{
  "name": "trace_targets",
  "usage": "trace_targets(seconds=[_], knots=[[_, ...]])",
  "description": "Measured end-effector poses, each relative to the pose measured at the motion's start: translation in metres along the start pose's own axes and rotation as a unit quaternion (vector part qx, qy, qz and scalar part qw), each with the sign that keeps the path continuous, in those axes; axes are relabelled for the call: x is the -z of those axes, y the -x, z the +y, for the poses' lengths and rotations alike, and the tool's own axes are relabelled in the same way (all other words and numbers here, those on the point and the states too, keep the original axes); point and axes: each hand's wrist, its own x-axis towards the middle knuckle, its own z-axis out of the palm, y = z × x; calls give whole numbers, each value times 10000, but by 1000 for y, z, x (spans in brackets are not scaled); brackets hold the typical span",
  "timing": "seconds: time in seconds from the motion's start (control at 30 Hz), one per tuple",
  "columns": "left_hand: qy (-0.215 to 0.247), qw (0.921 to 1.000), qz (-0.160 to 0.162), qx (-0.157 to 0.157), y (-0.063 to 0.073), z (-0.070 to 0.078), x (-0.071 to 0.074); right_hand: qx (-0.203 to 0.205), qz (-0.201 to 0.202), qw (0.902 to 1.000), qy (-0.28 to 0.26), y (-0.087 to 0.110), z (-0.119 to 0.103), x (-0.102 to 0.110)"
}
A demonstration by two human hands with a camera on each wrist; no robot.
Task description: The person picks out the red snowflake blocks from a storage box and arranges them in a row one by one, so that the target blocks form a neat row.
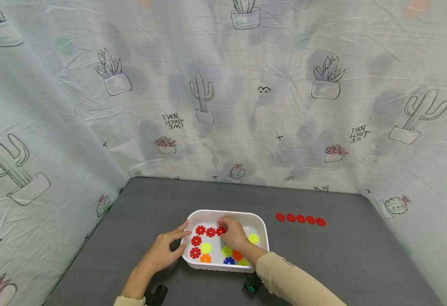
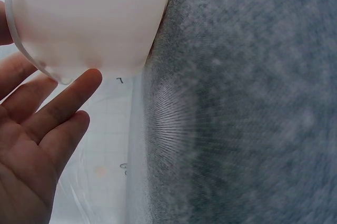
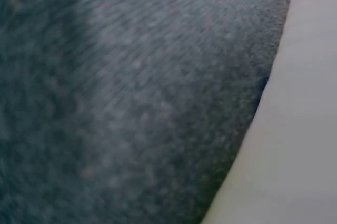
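A white tray [image 1: 226, 267] holds several notched, flower-shaped plastic discs. Inside it, red discs [image 1: 196, 241] form an upright row at the left and a row across the top. My right hand [image 1: 234, 233] reaches over the tray and pinches a red disc [image 1: 220, 231] at the right end of the top row. At the tray's left end is my left hand [image 1: 164, 250], fingers fairly straight and touching the rim. The left wrist view shows this hand's fingers [image 2: 68, 100] against the tray's outer wall [image 2: 95, 18]. Only sleeve and cloth fill most of the right wrist view.
Yellow-green discs [image 1: 253, 239], orange discs [image 1: 205, 258] and a blue disc [image 1: 229, 260] also lie in the tray. Several red discs [image 1: 301, 219] form a row on the grey tabletop [image 1: 323, 259] to the right. A printed curtain [image 1: 231, 106] surrounds the table's back and sides.
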Motion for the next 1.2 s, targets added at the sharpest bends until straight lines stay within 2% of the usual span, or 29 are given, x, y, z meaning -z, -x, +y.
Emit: trace_targets(seconds=[0.47, 0.73, 1.0, 1.2], knots=[[28, 9997, -164, 195, -4, 2, 7, 80, -89, 9963, 854, 1, -8, -1], [51, 9994, -193, 276, -6, 3, 9, 81, -114, 9934, 1138, 2, -12, -1], [37, 9995, -167, 254, -6, 3, 10, 247, -163, 9947, 986, 2, -12, 3], [6, 9997, -150, 192, -6, 3, 9, 304, -215, 9982, 477, 1, -13, 8]])
